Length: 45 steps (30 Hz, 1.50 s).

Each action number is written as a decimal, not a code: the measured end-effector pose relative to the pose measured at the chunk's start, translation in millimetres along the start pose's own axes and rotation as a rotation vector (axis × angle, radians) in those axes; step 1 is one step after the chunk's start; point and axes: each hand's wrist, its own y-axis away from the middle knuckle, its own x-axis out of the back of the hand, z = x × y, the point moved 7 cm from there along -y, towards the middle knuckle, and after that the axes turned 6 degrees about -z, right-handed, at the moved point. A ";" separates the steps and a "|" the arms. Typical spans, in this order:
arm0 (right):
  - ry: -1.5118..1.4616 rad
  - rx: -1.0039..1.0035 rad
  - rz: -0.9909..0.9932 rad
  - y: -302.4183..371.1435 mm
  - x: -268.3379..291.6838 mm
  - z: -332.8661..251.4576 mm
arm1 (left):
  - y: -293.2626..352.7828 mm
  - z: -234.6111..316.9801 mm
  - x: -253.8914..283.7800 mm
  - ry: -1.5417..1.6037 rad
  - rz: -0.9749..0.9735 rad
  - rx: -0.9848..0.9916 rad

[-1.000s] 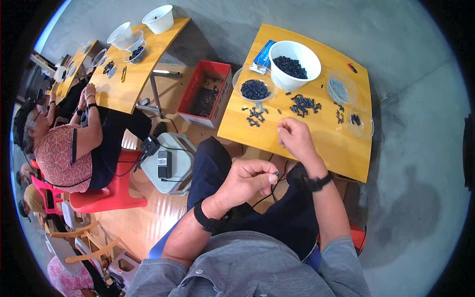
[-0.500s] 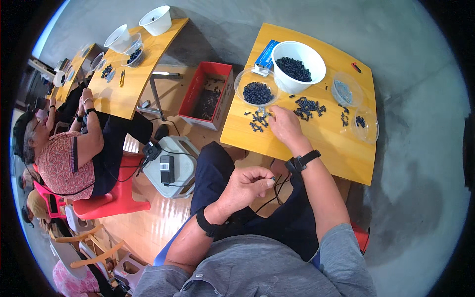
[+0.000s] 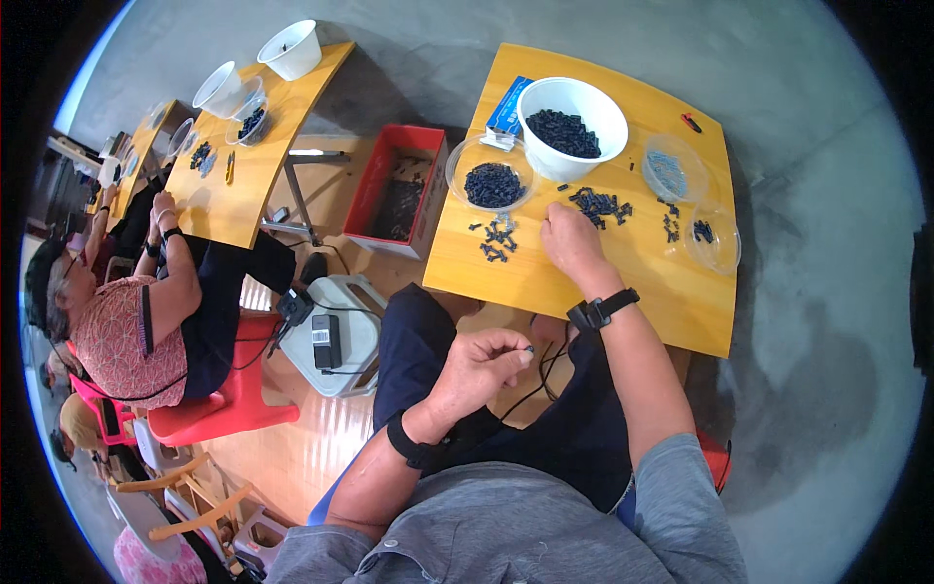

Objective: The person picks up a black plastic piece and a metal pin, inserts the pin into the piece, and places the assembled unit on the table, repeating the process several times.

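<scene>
Above my lap, my left hand (image 3: 484, 370) pinches a small dark plastic piece (image 3: 529, 349) between thumb and forefinger. My right hand (image 3: 572, 239) rests low over the yellow table, fingers curled down and closed. Whatever its fingertips may hold is hidden. Just beyond it lies a pile of small black plastic parts (image 3: 598, 205). To its left is a smaller scatter of black parts (image 3: 495, 255) with a few light grey pieces (image 3: 505, 222). Behind these sits a clear round tub of black parts (image 3: 493, 185), beside a big white bowl (image 3: 611, 146) of similar ones.
At the table's right stand a clear tub of light blue-grey pieces (image 3: 667, 172) and a clear tub with few black parts (image 3: 715, 243). A red-handled tool (image 3: 692, 123) lies far right. A red carton (image 3: 375, 190) and a grey stool (image 3: 336, 336) are left; a co-worker (image 3: 126, 336) sits beyond.
My right hand has shifted right, from beside the grey pieces toward the black pile. The left hand keeps its pinch in nearly the same place. The view has tilted slightly.
</scene>
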 end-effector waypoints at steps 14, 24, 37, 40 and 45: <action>-1.096 -0.351 0.149 81.3 -0.4 50.0 | -1.0 11.2 -8.9 0.088 0.015 -0.085; -1.389 -0.181 0.075 124.9 64.3 -21.4 | 10.6 37.4 -22.1 0.097 -0.019 -0.237; -1.217 0.225 0.072 177.2 123.0 -90.2 | 29.6 51.5 -35.3 0.097 -0.067 -0.317; -1.168 0.253 0.083 179.1 125.7 -94.3 | 32.1 54.7 -37.1 0.094 -0.076 -0.320; -1.127 0.265 0.085 180.4 127.3 -96.3 | 35.0 56.9 -38.7 0.104 -0.085 -0.314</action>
